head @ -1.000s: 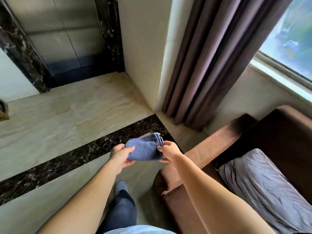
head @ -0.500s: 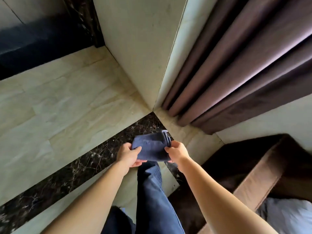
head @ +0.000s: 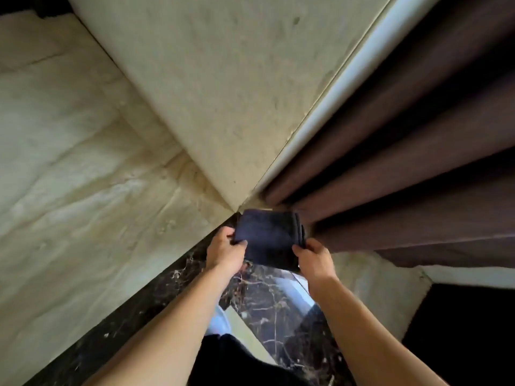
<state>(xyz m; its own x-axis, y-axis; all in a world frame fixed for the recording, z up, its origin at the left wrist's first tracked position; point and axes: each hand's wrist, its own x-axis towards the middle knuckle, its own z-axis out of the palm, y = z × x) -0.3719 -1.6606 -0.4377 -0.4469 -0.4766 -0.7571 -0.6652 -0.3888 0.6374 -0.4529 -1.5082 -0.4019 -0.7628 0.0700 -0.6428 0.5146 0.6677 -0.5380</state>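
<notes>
My left hand pinches left edge of folded dark blue cloth; my right hand grips right edge. Cloth held in air before wall corner, just beside brown curtain. Fingers behind cloth hidden. Cloth's lower edge blurred. Dark marble floor band partly covered by forearms.

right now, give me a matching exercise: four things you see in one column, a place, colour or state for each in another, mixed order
1 folded cloth
2 curtain
3 marble strip
4 wall

a hangs in pleats on the right
b gripped by left hand and right hand
c dark, white-veined
d pale, plain

Pairs: 1-b, 2-a, 3-c, 4-d
</notes>
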